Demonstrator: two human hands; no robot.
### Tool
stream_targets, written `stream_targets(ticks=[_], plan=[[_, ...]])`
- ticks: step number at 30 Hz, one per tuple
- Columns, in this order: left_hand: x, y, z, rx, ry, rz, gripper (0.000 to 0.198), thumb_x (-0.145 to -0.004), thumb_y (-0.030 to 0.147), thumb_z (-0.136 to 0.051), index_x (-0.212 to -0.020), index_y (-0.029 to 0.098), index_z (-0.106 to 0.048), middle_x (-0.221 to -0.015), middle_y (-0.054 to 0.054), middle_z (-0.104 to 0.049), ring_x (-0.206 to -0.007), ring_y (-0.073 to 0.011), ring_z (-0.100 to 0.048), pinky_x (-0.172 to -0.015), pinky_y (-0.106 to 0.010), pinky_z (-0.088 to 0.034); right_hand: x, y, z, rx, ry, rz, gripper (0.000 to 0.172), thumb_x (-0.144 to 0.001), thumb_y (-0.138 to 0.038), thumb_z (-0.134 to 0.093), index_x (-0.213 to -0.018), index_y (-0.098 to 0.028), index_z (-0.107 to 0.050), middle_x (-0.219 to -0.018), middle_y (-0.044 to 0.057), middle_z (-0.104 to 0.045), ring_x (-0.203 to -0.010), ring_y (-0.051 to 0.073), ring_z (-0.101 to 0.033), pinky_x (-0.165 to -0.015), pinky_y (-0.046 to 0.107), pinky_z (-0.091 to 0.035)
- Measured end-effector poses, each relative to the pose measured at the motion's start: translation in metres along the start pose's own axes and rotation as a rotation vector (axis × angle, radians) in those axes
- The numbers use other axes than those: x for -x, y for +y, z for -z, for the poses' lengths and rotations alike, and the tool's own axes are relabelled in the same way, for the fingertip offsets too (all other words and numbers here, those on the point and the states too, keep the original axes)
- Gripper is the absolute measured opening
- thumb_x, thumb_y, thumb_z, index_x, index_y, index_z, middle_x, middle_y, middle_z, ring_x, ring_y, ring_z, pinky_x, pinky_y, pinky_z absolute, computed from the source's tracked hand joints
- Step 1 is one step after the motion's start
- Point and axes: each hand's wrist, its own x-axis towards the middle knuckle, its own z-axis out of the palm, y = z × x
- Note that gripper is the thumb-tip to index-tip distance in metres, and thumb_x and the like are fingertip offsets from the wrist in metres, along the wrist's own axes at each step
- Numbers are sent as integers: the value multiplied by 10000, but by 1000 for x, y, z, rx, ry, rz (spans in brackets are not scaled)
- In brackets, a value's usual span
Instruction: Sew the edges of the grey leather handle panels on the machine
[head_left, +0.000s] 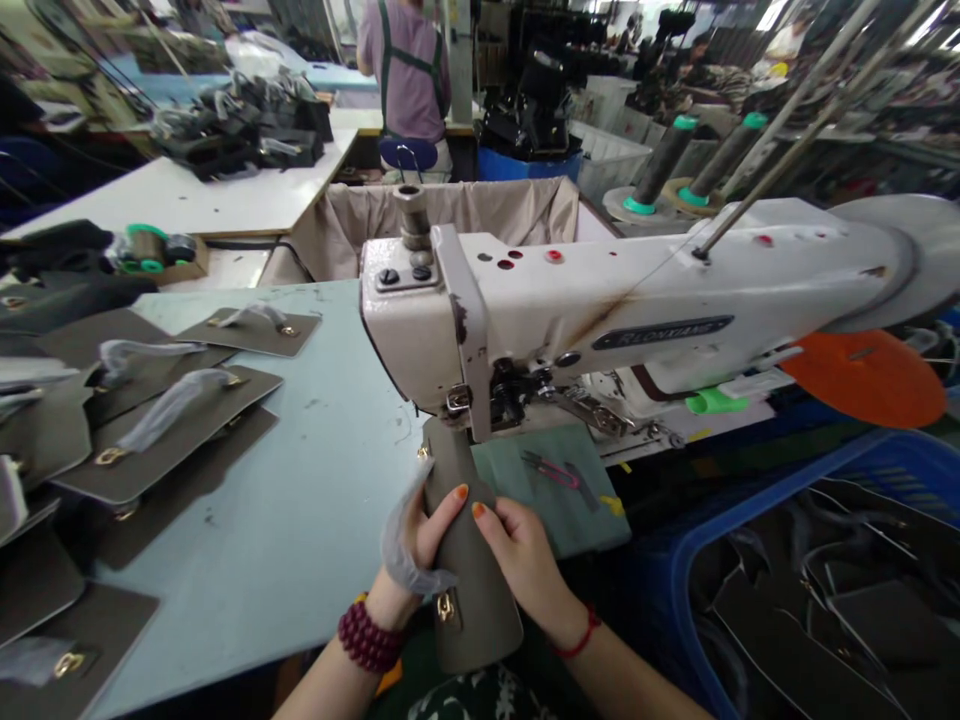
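At the machine, the panel is being held near its head; skewing is perhaps being risked by uneven grip, snagging by the loose strap (film-wrapped, seemingly). The panel's sides are being gripped narrowly by the left hand and right hand, thumbs on top.

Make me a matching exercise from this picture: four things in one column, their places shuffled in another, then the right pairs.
Things:
1. Grey-brown panel
2. Beaded bracelet
3. Pink-handled snips
4. Thread cones

Places:
A. Beyond the sewing machine
B. Around the left wrist
C. On the green surface
D. Held by the left hand and right hand

Pairs: 1-D, 2-B, 3-C, 4-A
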Motion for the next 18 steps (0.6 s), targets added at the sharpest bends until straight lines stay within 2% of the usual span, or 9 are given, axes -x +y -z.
stream_targets(ticks=[4,9,12,15,18], plan=[[2,4,-1,37,19,29,560,-766,512,-635,-1262,266,-547,-1263,-76,-618,-1132,-367,-586,-935,-496,-528,-5,-2,7,68,-10,29,431,-891,-502,-481,-662,-138,-515,-614,-5,-467,-582,99,-393,-504,209,-289],[-8,7,2,71,23,47,560,-757,499,-649,-1250,254,-549,-1271,-91,-605,-1133,-375,-582,-924,-516,-524,-16,-5,4,87,-4,19,426,-873,-496,-493,-630,-146,-480,-601,-9,-435,-580,100,-381,-500,208,-278],[-15,6,7,74,-3,-9,522,-774,465,-649,-1248,269,-557,-1280,-84,-595,-1174,-357,-556,-986,-501,-483,-23,-7,2,75,-1,9,421,-862,-497,-502,-627,-149,-471,-600,-10,-428,-576,99,-371,-497,208,-276],[-23,10,10,43,4,-81,567,-766,445,-664,-1286,262,-534,-1343,-80,-544,-1224,-347,-512,-1072,-495,-397,-31,-8,1,58,-7,11,409,-859,-494,-507,-642,-148,-481,-606,-10,-433,-577,99,-372,-500,208,-279],[-31,16,12,7,20,-94,572,-761,460,-660,-1284,260,-544,-1322,-84,-557,-1202,-351,-526,-1057,-501,-408,-39,-8,0,47,-3,20,410,-859,-487,-506,-628,-150,-473,-601,-11,-425,-574,98,-367,-502,210,-276]])
